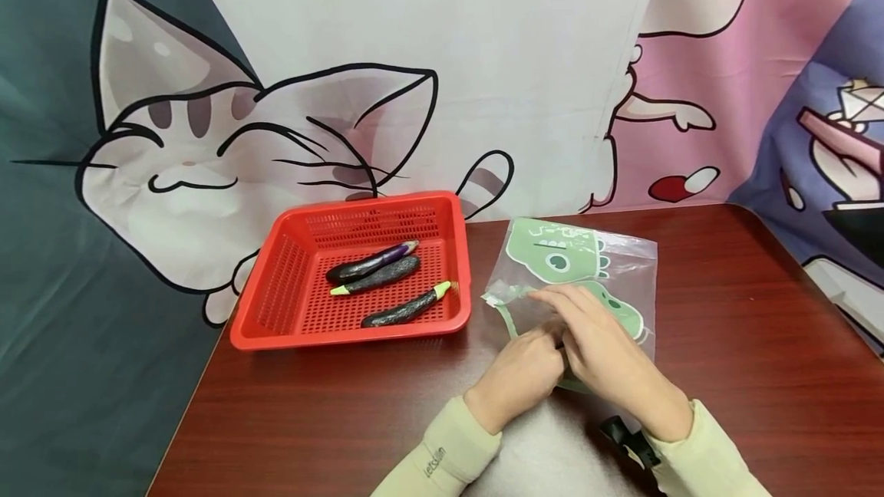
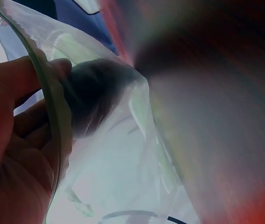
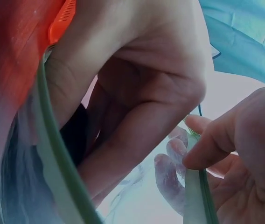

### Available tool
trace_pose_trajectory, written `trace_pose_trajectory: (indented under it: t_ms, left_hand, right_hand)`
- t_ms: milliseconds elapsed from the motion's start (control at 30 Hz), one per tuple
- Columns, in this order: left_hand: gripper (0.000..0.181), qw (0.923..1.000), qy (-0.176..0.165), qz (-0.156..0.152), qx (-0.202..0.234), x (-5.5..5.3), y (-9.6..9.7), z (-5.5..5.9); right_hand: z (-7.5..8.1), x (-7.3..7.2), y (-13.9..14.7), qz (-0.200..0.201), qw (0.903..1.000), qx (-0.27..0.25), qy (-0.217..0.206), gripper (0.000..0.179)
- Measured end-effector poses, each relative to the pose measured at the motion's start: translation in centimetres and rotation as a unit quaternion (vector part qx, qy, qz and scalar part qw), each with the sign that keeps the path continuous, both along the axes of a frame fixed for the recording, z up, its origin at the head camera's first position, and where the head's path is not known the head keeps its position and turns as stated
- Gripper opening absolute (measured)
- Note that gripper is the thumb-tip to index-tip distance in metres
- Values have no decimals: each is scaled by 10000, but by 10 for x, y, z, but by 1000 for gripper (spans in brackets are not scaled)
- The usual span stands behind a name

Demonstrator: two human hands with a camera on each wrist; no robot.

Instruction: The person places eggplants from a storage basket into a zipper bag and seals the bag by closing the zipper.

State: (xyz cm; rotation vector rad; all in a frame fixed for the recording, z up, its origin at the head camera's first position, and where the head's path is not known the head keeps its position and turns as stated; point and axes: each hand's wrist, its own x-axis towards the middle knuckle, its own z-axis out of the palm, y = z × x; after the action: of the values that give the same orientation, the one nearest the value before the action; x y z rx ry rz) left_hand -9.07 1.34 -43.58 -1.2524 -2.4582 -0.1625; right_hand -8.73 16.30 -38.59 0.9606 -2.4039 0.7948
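Note:
A clear zip bag with green cartoon animal prints and a green zip strip lies on the table under both hands. My left hand reaches through the bag's mouth, and in the left wrist view its fingertips grip the end of a dark eggplant inside the bag. Most of the eggplant is hidden from the head view by the hands. My right hand arches over the left; in the right wrist view its thumb and fingers pinch the green zip edge of the open mouth.
A red perforated basket stands to the left on the brown table. Three eggplants lie in it, a purple-and-black eggplant at the back and a green-tipped eggplant in front. A cartoon-printed cloth hangs behind the table.

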Motion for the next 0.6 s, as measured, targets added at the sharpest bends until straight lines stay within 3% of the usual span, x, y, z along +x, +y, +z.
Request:
trace_pose_trajectory:
  t_ms: [167,433,600]
  left_hand:
    - [18,9998,-152,85,-94,3,1,1]
    - [18,9991,-383,142,108,6,2,-3]
    - [17,9995,-301,97,59,6,3,-6]
  right_hand:
    - [1,1,-1,5,10000,-13,-21,55]
    - [0,2,-3,72,10000,-46,9,52]
    - [-1,2,-2,84,9999,-100,11,50]
